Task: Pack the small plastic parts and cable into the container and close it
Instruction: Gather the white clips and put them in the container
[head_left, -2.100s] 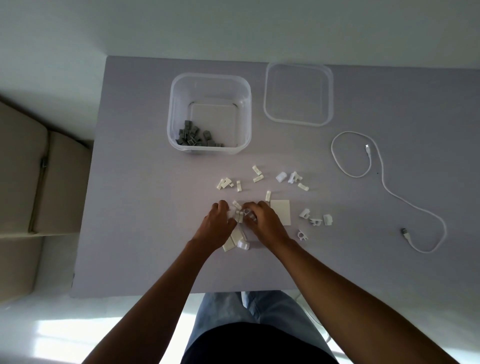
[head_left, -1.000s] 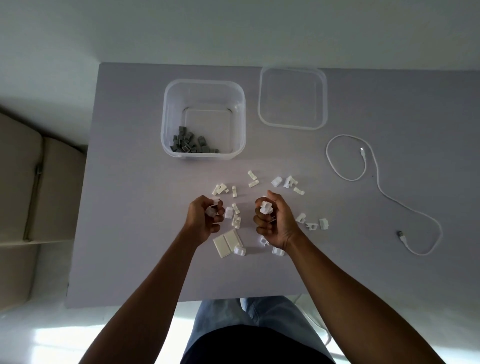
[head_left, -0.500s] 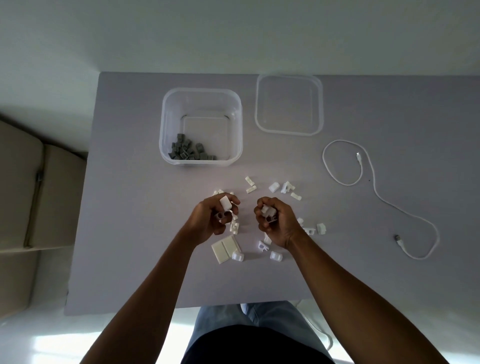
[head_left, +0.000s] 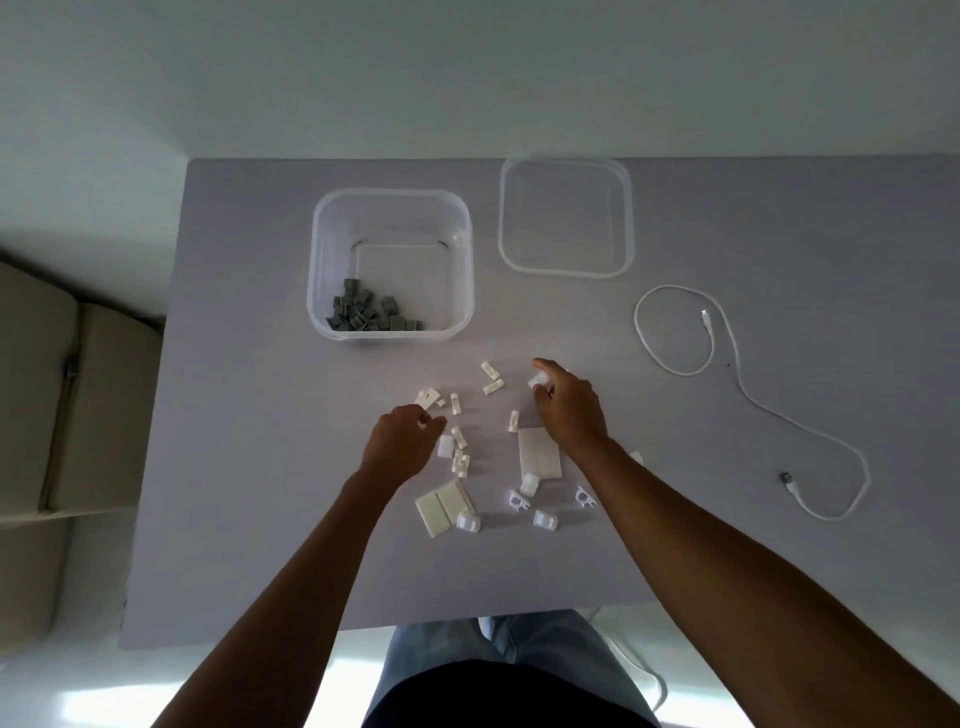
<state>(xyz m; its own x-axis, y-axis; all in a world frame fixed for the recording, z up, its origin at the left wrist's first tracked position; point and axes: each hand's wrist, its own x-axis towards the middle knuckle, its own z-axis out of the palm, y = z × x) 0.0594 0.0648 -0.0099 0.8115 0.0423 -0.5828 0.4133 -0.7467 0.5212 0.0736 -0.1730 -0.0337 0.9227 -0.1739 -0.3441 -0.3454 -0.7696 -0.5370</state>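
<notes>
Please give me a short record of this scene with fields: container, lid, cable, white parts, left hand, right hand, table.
container: clear container, open, grey parts inside at its near left
lid: lid flat on the table, right of the container
cable: white cable loose on the table, far right
white parts: white parts scattered near the hands
left hand: left hand curled, seems to hold small parts
right hand: right hand pinches one white part
table: grey table

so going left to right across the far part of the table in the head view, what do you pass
clear container with grey parts inside → lid lying flat beside it → white cable snaking toward the right edge
</notes>
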